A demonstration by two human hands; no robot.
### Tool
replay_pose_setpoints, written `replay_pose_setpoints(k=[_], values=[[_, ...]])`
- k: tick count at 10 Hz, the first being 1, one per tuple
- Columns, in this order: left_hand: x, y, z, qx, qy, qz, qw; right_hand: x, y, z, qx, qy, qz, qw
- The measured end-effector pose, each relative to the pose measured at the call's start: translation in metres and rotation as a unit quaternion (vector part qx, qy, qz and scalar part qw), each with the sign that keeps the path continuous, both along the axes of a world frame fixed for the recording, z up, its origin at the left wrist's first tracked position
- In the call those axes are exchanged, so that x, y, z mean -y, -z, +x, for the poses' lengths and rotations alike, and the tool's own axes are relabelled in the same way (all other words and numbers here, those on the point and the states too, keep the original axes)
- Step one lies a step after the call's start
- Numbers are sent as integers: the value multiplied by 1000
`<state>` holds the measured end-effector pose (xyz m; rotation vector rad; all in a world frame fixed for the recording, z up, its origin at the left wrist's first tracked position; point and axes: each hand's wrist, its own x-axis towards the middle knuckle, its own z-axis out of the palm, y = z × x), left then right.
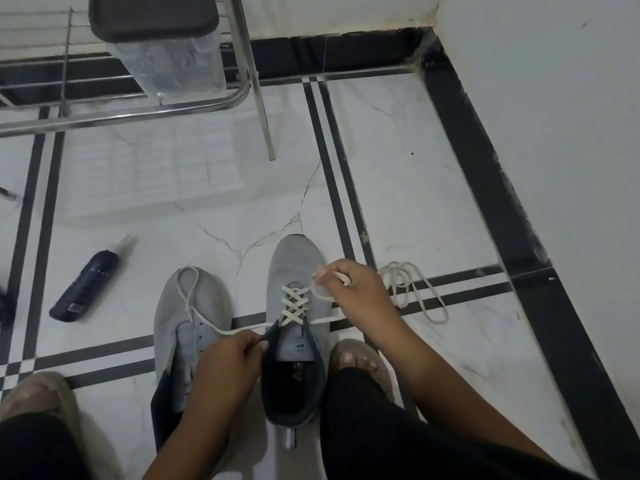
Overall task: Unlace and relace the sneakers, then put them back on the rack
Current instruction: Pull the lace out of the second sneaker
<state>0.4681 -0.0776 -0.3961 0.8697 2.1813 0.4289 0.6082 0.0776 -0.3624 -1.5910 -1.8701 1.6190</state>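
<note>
Both hands are busy with one lace. The right hand (349,289) is above the right side of the half-laced sneaker (298,327) and pinches a small loop of the cream lace (292,301) between thumb and fingers. The left hand (230,358) is at the left edge of the same shoe's collar and pinches the other end of this lace, which goes from there to the left and lies across the second sneaker (188,323). The two hands are apart, one on each side of the shoe.

The half-laced sneaker is grey with a dark collar, it stands on the floor (433,168) between the person's legs, toe pointing away. The lace crosses several times over its lower eyelets. The second sneaker stands just beside it on the left and its eyelets look open. A loose lace (415,289) lies in loops on the floor, to the right of the right hand.

A dark spray bottle (86,285) lies on its side to the left of the shoes, well apart from them. The metal rack (138,109) stands farther away at the top left, and a clear bin with a dark lid (162,46) is seen on it. The floor is white tile with black stripes
</note>
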Motion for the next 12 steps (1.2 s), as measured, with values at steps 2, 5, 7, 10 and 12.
replay_pose_setpoints(k=[2,5,7,10,12], values=[[-19,-15,9,-73,60,69,993,-21,9,23,161,127,110,973],[-52,13,25,-285,308,111,901,37,18,5,225,-280,16,933],[-48,22,18,-232,305,140,913,38,21,1,180,-189,61,963],[-48,-9,-5,495,-521,163,676,33,27,17,139,-143,28,980],[-39,-4,-12,32,105,81,991,36,26,11,139,-226,70,962]])
